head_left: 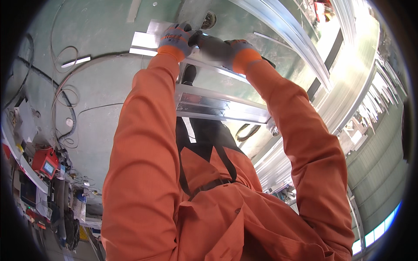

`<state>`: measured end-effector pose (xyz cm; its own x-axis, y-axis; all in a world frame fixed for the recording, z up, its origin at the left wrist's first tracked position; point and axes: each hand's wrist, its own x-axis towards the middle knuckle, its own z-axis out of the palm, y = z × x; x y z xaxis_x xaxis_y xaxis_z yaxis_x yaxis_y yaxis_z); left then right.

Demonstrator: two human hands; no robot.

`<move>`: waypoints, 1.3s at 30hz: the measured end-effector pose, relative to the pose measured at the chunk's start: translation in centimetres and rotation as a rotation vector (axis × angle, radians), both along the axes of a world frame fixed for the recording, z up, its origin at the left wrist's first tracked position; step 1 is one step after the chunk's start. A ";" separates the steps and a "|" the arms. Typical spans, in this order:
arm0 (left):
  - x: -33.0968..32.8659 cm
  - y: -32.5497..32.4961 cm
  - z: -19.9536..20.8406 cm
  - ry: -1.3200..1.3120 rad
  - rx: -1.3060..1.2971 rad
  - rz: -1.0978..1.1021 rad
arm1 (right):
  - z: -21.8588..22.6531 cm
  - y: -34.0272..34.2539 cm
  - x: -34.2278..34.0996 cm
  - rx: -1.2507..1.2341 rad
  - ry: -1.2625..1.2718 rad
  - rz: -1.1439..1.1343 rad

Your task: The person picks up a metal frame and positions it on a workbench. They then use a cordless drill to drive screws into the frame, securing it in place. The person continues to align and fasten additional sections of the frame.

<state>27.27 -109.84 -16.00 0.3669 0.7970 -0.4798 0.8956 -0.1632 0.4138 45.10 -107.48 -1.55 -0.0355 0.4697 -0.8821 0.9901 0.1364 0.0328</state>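
My left hand (pixel 175 40), in a grey glove with an orange cuff, is closed at the far end of my reach. Its dark fingertips curl beside a smeared dark object (pixel 213 48). My right hand (pixel 240 48), gloved alike, is closed at the other side of that object, whose kind I cannot make out. A silvery metal profile (pixel 230 74) runs just below both hands. Nearer my body, a wider metal profile (pixel 222 114) lies across in front of my legs. Shiny flat metal (pixel 145 40) shows left of my left hand.
Long curved-looking metal profiles (pixel 289 32) cross the upper right, and more long profiles (pixel 335 111) are stacked at right. Dark hoses and cables (pixel 65 91) trail over the green floor (pixel 100 91) at left. A red device with a screen (pixel 45 163) stands at lower left.
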 end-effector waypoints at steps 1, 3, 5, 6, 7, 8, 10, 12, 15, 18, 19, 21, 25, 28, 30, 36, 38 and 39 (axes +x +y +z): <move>0.0 0.0 0.2 0.004 -0.004 0.016 | 0.1 -0.7 0.5 0.047 0.053 -0.033; 0.0 -0.4 0.7 0.007 -0.013 0.040 | 0.3 -2.7 2.0 0.139 0.154 -0.106; -0.2 -0.7 1.6 0.020 0.001 0.067 | 1.8 -4.5 3.0 0.123 0.213 -0.301; 0.0 -0.8 2.0 0.020 0.015 0.081 | 2.5 -5.0 3.6 0.124 0.235 -0.397; 0.1 -0.9 1.1 0.009 0.017 0.068 | 1.7 -6.2 4.5 0.140 0.244 -0.481; 0.0 -0.9 -0.4 -0.001 0.019 0.055 | -0.1 -8.1 5.7 0.155 0.254 -0.565; -0.1 -0.8 -1.8 -0.022 0.033 0.024 | -1.6 -10.2 6.0 0.121 0.321 -0.879; 0.3 -0.4 -1.9 -0.060 0.064 -0.020 | -5.2 -13.1 7.2 0.096 0.573 -1.184; -0.3 -1.2 -2.4 -0.052 0.188 -0.021 | -6.0 -14.9 5.8 -0.007 0.788 -1.504; -1.1 -1.9 -2.2 -0.096 0.286 0.046 | -5.0 -14.8 3.5 -0.079 0.784 -1.632; -1.3 -2.3 -1.9 -0.149 0.340 0.077 | -4.9 -15.0 3.1 -0.075 0.775 -1.657; -1.8 -2.5 -0.1 -0.166 0.222 -0.019 | -5.4 -15.5 3.3 -0.021 0.817 -1.598; -1.6 -3.6 2.1 -0.045 -0.023 -0.199 | -6.3 -15.9 3.5 -0.003 0.870 -1.502; -1.7 -4.1 1.2 -0.082 0.080 -0.141 | -5.7 -15.7 2.5 -0.003 0.749 -1.535; -1.4 -3.7 0.8 -0.015 0.041 -0.174 | -5.4 -15.9 2.2 -0.051 0.780 -1.632; -1.2 -3.7 0.7 -0.018 0.104 -0.236 | -6.3 -15.8 2.4 -0.002 0.739 -1.580; -1.4 -3.9 0.8 -0.035 0.138 -0.241 | -6.4 -15.7 2.3 -0.023 0.740 -1.594; -1.5 -4.2 0.6 -0.053 0.163 -0.228 | -6.5 -15.7 2.4 -0.028 0.751 -1.601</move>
<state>25.73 -114.04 -15.40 0.5666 0.7558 -0.3281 0.8061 -0.4261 0.4106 47.48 -123.23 -8.04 0.0379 0.4327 -0.9008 -0.0599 -0.8988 -0.4342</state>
